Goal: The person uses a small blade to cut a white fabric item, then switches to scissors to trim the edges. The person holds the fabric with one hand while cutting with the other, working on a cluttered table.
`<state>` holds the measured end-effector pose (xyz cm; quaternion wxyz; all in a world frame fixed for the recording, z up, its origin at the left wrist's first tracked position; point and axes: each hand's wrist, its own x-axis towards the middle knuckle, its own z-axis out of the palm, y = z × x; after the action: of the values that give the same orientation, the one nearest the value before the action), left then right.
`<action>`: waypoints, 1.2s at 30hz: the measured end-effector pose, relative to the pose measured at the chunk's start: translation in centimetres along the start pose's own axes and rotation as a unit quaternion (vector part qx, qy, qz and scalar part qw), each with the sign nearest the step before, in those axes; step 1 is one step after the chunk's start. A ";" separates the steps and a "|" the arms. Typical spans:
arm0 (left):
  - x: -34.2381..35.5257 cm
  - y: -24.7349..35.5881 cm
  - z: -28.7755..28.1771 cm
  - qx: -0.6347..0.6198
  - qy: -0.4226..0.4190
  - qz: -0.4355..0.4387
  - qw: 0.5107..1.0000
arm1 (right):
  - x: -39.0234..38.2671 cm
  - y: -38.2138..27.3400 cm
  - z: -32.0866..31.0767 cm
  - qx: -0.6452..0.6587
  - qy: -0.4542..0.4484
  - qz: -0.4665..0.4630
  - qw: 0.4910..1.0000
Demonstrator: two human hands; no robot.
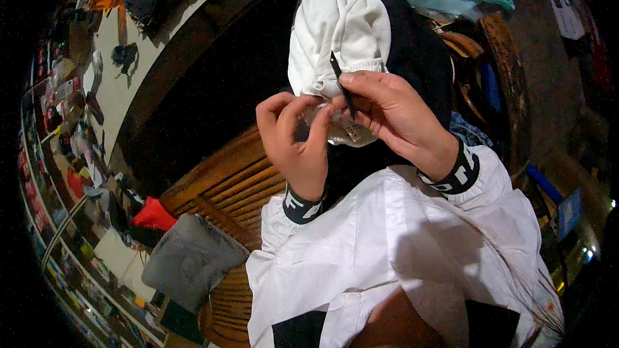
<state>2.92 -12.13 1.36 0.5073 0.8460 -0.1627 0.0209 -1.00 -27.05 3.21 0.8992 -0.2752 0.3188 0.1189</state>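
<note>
Clearly the work was still midway: the left hand (293,135) pinched a fold of the white garment (338,38) at its elastic hem, its grip clamped on the cloth, while the right hand (393,113) held a thin dark tool (342,84), grip closed around it, tip at the small tag (353,130), which remained attached.

Both forearms rose from the lower edge in white sleeves with dark cuffs, the left hand (293,138) pinching closed, the right hand (394,116) curled beside it, fingertips meeting.
</note>
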 end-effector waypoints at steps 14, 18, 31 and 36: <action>1.0 -0.2 0.3 -0.136 -0.089 -0.113 0.980 | -0.3 -0.5 -0.9 -0.066 0.009 -0.015 0.998; 1.3 -1.4 -0.3 -0.390 -0.149 -0.253 0.873 | 0.4 -0.4 -0.8 -0.041 0.008 -0.030 0.999; 1.1 -1.4 0.8 -0.086 -0.054 -0.081 0.992 | 0.3 -0.2 -0.4 -0.068 0.012 -0.035 0.997; 1.4 -1.0 0.6 0.009 -0.039 -0.009 0.999 | 0.2 0.1 -0.1 -0.108 0.040 -0.046 0.992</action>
<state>4.48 -12.60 0.46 0.4929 0.8522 -0.1749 -0.0153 -0.93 -27.02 3.01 0.8552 -0.3901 0.3264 0.1001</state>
